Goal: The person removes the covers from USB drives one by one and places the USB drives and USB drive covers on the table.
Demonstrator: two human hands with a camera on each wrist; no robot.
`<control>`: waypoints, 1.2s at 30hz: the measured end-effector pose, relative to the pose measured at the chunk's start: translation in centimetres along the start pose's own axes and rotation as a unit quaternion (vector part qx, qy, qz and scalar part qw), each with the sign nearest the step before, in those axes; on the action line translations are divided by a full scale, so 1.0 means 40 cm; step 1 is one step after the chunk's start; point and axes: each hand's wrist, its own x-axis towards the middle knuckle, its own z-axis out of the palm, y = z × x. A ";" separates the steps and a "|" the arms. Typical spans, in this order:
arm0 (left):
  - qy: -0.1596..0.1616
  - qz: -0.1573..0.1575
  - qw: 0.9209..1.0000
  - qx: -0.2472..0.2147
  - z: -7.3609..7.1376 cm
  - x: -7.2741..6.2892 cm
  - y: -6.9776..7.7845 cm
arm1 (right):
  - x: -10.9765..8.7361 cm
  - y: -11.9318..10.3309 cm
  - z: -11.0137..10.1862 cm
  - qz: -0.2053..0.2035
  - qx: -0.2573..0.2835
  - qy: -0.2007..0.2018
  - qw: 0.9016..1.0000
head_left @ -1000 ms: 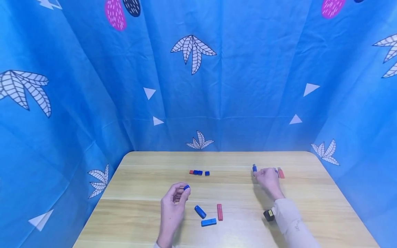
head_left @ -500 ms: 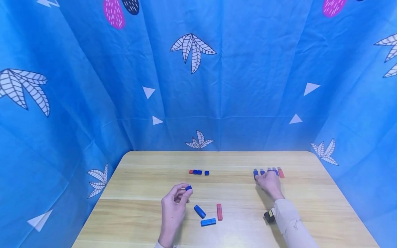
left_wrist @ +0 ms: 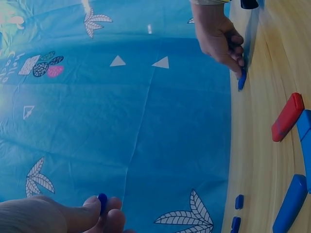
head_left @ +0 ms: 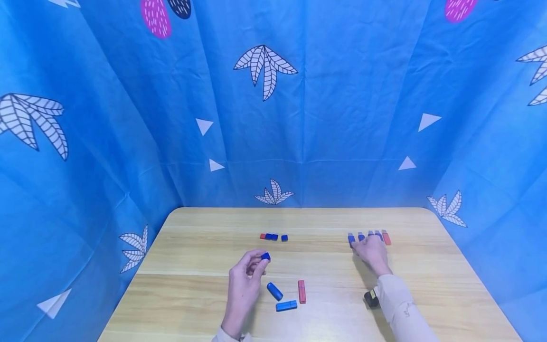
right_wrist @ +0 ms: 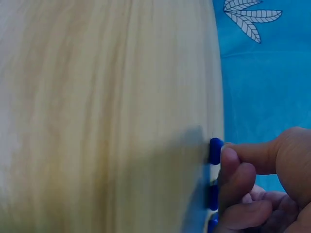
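Observation:
My left hand [head_left: 244,286] is raised over the table and pinches a small blue USB drive cap [head_left: 266,256] between thumb and fingers; the left wrist view shows the cap [left_wrist: 102,203] at the thumb tip. At the back right, my right hand [head_left: 371,252] pinches the end of an uncapped blue USB flash drive [head_left: 351,239], the leftmost of a row with metal plugs pointing away. Several more blue drives [head_left: 361,236] and a red drive [head_left: 386,237] stand in that row, partly hidden by the hand. In the right wrist view, the pinched drive [right_wrist: 215,151] lies at the fingertips.
Three capped drives lie in front: dark blue [head_left: 275,291], light blue [head_left: 286,306] and red [head_left: 302,291]. A red cap [head_left: 262,236] and several blue caps [head_left: 284,238] sit in a line at the back middle. Blue patterned cloth [head_left: 273,118] surrounds the wooden table [head_left: 192,256].
My right hand has drawn the leftmost blue drive slightly toward me, into line with the row, and still pinches it. My left hand has drifted a little right with the cap.

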 end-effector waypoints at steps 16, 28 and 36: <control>-0.054 0.082 0.989 0.110 0.097 0.127 0.000 | -0.147 -0.138 -0.089 -0.106 0.027 0.101 0.989; -0.129 0.120 0.946 0.273 0.216 0.260 -0.086 | -0.296 -0.189 -0.105 -0.139 0.052 0.074 0.986; -0.169 0.114 0.911 0.359 0.263 0.321 -0.150 | -0.348 -0.193 -0.099 -0.166 0.066 0.069 0.981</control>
